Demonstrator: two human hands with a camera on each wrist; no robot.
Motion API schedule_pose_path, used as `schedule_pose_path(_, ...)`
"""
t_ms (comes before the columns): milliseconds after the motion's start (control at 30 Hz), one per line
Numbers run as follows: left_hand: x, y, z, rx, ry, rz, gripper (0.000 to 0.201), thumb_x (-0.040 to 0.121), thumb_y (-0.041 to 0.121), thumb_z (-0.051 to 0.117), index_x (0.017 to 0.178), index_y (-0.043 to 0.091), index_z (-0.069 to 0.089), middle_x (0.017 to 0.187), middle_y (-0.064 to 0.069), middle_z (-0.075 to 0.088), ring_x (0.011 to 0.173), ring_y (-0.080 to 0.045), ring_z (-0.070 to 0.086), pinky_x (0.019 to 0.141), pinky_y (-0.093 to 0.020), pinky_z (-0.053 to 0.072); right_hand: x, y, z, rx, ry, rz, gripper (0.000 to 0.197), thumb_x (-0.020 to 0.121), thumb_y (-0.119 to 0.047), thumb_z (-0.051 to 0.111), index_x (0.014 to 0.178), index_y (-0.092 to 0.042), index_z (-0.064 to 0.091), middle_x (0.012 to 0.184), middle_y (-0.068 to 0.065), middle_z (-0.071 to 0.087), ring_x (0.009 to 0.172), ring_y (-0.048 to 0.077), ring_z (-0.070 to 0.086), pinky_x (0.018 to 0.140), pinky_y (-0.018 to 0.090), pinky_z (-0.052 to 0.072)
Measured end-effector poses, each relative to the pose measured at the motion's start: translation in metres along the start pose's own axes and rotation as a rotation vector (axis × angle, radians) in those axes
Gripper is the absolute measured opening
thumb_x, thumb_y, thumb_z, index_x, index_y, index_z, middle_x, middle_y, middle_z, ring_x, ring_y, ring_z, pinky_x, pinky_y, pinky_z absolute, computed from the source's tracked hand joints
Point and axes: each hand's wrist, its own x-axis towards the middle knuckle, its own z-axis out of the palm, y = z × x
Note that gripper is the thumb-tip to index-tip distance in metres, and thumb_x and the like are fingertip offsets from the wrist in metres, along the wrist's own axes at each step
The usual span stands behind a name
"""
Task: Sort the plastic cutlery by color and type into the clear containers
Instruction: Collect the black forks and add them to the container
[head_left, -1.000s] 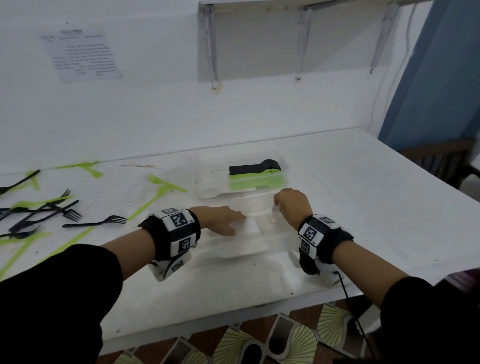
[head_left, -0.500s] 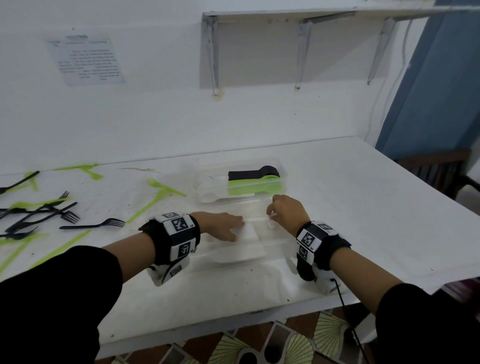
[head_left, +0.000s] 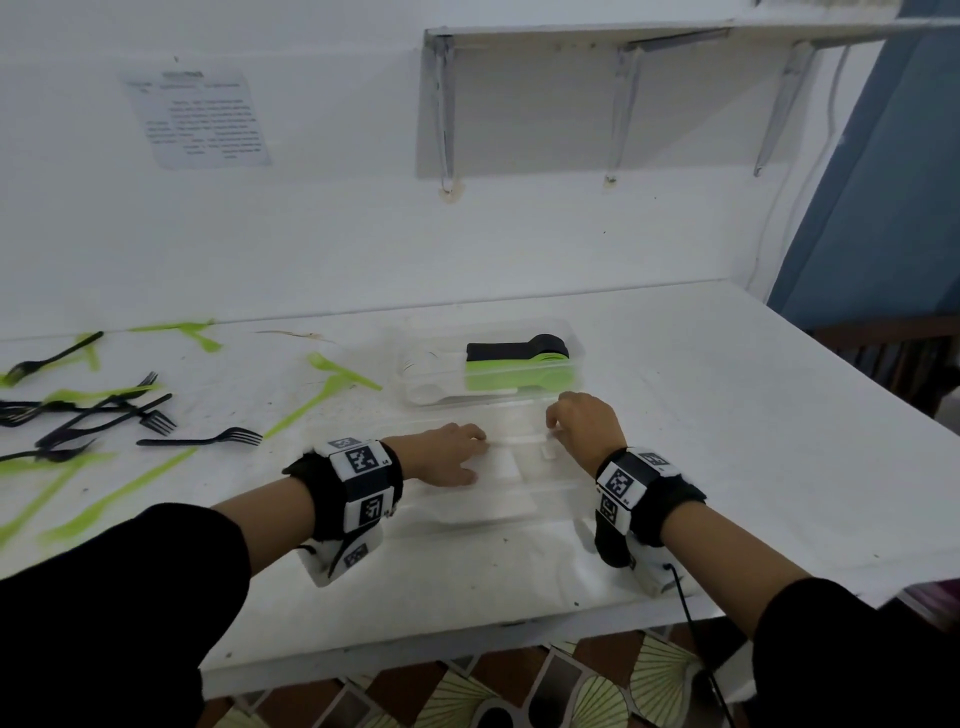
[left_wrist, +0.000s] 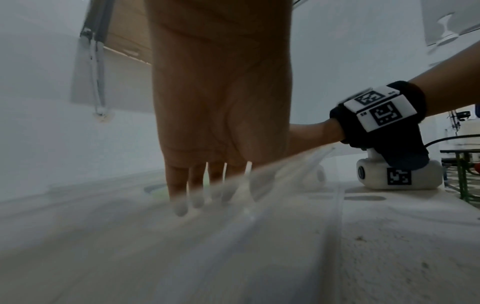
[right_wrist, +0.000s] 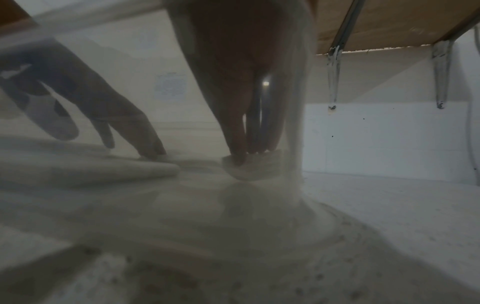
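Both hands are inside the near clear container (head_left: 561, 491), which holds white cutlery (head_left: 501, 465). My left hand (head_left: 452, 454) lies flat, its straight fingers (left_wrist: 192, 185) resting on the white stack. My right hand (head_left: 576, 423) arches over the container's right part, and its thumb and fingertips (right_wrist: 244, 156) pinch the end of a small white stack (right_wrist: 254, 170). The far clear container (head_left: 415, 358) holds a black stack (head_left: 514, 348), a green stack (head_left: 511, 376) and white pieces.
Loose black forks (head_left: 202, 440) and green cutlery (head_left: 322, 400) lie scattered on the white table's left side. The table's front edge (head_left: 467, 639) is close behind my wrists. A wall shelf (head_left: 623, 31) hangs above the far side.
Both hands stay in the near container with barely any shift. My head has tilted up a little, so more of the wall and shelf shows.
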Motion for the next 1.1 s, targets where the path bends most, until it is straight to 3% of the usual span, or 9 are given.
schedule_pose_path(233,-0.001,-0.005,0.009,-0.043,0.117,0.021,0.057,0.099,0.023,0.040,0.148,0.009,0.016,0.151,-0.007,0.024,0.132,-0.026,0.029,0.108,-0.030,0.025,-0.001,-0.001,-0.001,0.002,0.006,-0.012,0.019,0.088,-0.003,0.052,0.101,-0.007,0.065,0.106,0.008,0.058,0.099,0.026,0.056,0.071,0.028,0.040)
schedule_pose_path(367,0.006,-0.005,0.014,0.059,0.218,0.012,0.046,0.100,0.020,0.035,0.145,0.013,0.029,0.144,-0.008,0.032,0.121,-0.029,0.037,0.101,-0.031,0.030,-0.003,0.000,-0.004,0.016,-0.015,-0.041,0.020,0.090,-0.010,0.052,0.104,-0.007,0.065,0.109,0.009,0.058,0.102,0.026,0.055,0.077,0.031,0.043)
schedule_pose_path(433,0.010,-0.003,0.016,0.074,0.293,0.008,0.042,0.099,0.011,0.033,0.141,0.015,0.039,0.138,-0.007,0.039,0.115,-0.028,0.041,0.095,-0.033,0.036,-0.003,0.000,-0.006,0.038,-0.028,-0.075,0.022,0.091,-0.012,0.052,0.108,-0.010,0.066,0.111,0.008,0.058,0.106,0.025,0.054,0.079,0.030,0.041)
schedule_pose_path(500,0.016,-0.002,0.016,0.071,0.356,-0.005,0.044,0.095,0.000,0.035,0.134,0.015,0.048,0.131,-0.008,0.048,0.113,-0.027,0.047,0.088,-0.033,0.039,-0.003,-0.002,-0.007,0.047,-0.040,-0.109,0.023,0.091,-0.011,0.052,0.109,-0.013,0.066,0.113,0.006,0.057,0.107,0.024,0.054,0.076,0.028,0.039)
schedule_pose_path(600,0.024,0.000,0.012,0.099,0.411,-0.010,0.036,0.093,0.002,0.041,0.122,0.012,0.059,0.119,-0.009,0.057,0.110,-0.026,0.053,0.082,-0.029,0.037,-0.001,-0.004,-0.007,0.003,-0.046,-0.116,0.023,0.090,-0.008,0.050,0.106,-0.010,0.067,0.112,0.006,0.058,0.105,0.025,0.055,0.072,0.029,0.038)
schedule_pose_path(733,0.032,0.003,0.012,0.153,0.421,-0.057,0.031,0.093,0.005,0.042,0.120,0.011,0.057,0.119,-0.007,0.056,0.112,-0.024,0.051,0.082,-0.030,0.037,0.001,-0.006,-0.005,-0.063,-0.057,-0.110,0.023,0.090,-0.006,0.047,0.104,-0.006,0.065,0.110,0.008,0.057,0.101,0.027,0.056,0.070,0.032,0.039)
schedule_pose_path(900,0.037,0.009,0.015,0.243,0.462,-0.097,0.022,0.091,-0.001,0.041,0.104,0.008,0.057,0.108,-0.008,0.055,0.100,-0.024,0.054,0.067,-0.026,0.028,0.003,-0.007,-0.002,-0.106,-0.035,-0.137,0.022,0.089,-0.003,0.047,0.101,-0.007,0.066,0.108,0.006,0.057,0.101,0.025,0.053,0.064,0.030,0.034)
schedule_pose_path(1100,0.035,0.010,0.014,0.221,0.522,-0.086,0.023,0.089,-0.003,0.043,0.105,0.008,0.054,0.106,-0.008,0.056,0.095,-0.025,0.056,0.065,-0.028,0.030,0.005,-0.006,0.000,-0.104,-0.033,-0.142,0.023,0.089,-0.003,0.047,0.101,-0.007,0.066,0.107,0.006,0.062,0.102,0.024,0.053,0.066,0.028,0.035)
